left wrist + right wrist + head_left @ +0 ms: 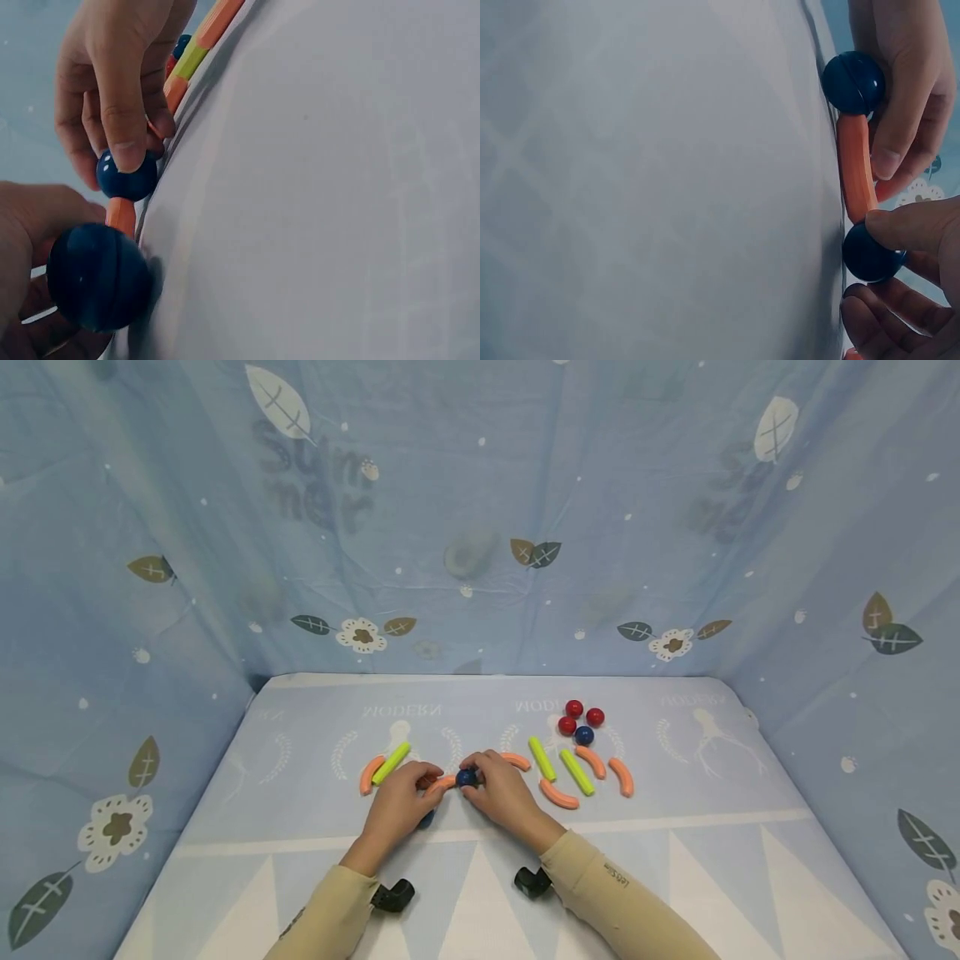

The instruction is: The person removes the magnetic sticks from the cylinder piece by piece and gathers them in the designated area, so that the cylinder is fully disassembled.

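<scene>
In the head view my left hand [399, 803] holds a curved orange rod [442, 783] between thumb and fingers. At the rod's right end, my right hand [504, 792] pinches a dark blue ball [467, 777], with the thumb pressed on it in the right wrist view. A second blue ball [853, 82] sits at the rod's other end, close beside the left hand. From the left wrist view this near ball [99, 277] looms large, and the rod [121, 215] spans from it to the pinched ball [127, 177].
Left of the hands lie a green rod [391, 763] and an orange rod [371, 775]. To the right are two green rods [542, 758], several curved orange rods [558, 795], three red balls [573, 708] and a blue ball [584, 736]. Patterned cloth [465, 527] walls the table's back and sides.
</scene>
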### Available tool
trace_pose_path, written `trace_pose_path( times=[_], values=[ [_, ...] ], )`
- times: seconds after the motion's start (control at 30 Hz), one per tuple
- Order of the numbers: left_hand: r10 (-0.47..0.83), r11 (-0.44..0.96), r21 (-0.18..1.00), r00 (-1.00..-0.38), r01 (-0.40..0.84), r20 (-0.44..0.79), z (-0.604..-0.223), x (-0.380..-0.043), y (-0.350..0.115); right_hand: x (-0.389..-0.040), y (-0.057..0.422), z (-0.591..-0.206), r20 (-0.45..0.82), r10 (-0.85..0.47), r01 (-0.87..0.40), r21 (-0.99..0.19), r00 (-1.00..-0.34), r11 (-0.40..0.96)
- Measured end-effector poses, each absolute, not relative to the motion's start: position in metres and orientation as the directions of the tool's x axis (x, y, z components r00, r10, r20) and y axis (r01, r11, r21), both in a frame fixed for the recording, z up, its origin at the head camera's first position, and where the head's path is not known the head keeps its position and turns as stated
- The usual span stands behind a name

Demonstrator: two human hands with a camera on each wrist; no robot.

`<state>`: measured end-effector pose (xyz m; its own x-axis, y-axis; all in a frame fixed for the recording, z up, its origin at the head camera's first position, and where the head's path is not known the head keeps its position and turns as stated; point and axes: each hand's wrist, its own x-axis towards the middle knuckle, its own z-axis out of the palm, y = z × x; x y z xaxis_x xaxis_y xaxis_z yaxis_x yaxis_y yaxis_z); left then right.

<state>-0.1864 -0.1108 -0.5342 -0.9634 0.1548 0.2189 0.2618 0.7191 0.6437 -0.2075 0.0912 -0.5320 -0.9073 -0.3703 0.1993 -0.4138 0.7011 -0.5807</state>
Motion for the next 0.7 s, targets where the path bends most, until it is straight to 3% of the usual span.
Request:
trace_pose_path(
  times=[0.7],
  values=[
    [0.153, 0.778, 0.563, -0.953, 0.278, 0.259, -0.5357, -0.1904, -0.1060, -0.2093, 0.0920, -0.5349, 0.213, -0.389, -0.436, -0.579, -0.896, 0.689]
  ],
)
